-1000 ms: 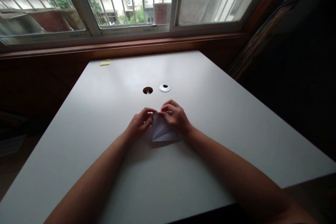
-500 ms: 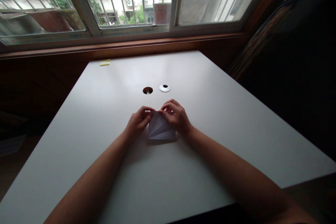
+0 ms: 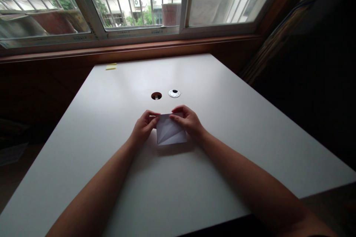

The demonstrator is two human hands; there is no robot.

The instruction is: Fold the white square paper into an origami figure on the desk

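Folded white paper (image 3: 170, 131) shows several creases; no finished shape yet. Left hand (image 3: 143, 127) and right hand (image 3: 189, 122) both pinch its top corners, fingers closed on it.

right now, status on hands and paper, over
Left hand and right hand pinch paper at its far edge. Paper creased, on table. Nothing in the way.

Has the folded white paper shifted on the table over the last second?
Yes. The folded white paper has slid slightly away from the person and a little left, closer to the round cable hole in the white table, which stayed put.
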